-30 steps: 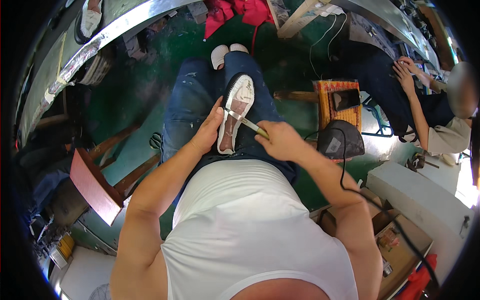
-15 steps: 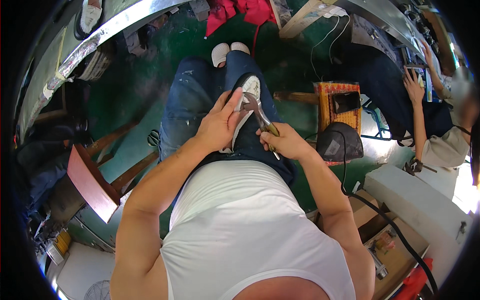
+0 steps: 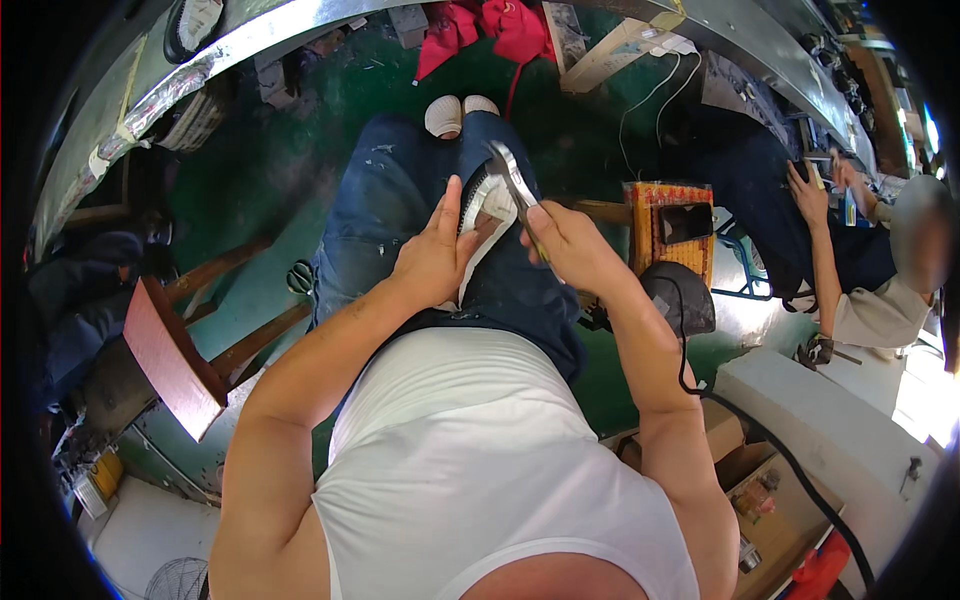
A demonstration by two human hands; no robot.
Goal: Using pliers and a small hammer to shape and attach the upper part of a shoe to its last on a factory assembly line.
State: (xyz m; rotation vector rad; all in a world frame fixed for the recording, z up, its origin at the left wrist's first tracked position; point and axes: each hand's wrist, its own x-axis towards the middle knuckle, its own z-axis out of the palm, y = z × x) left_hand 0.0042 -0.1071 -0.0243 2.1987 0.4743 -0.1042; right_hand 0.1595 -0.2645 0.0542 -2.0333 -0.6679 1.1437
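A white shoe (image 3: pixel 482 212) rests sole-side toward me on my lap, over blue jeans (image 3: pixel 385 215). My left hand (image 3: pixel 432 258) wraps around its left side and holds it steady. My right hand (image 3: pixel 565 248) grips a pair of metal pliers (image 3: pixel 513 183) whose jaws bite the shoe's upper edge near the toe. Much of the shoe is hidden behind both hands.
A red-seated wooden stool (image 3: pixel 170 360) stands at my left. A woven stool with a dark phone (image 3: pixel 672 225) is at my right, near a black device with a cable (image 3: pixel 682 300). Another person (image 3: pixel 860 260) sits at far right. A metal bench edge (image 3: pixel 200 70) curves overhead.
The shoe has turned and tilted up in my left hand. My right hand swung the pliers from across the sole up to the shoe's far edge.
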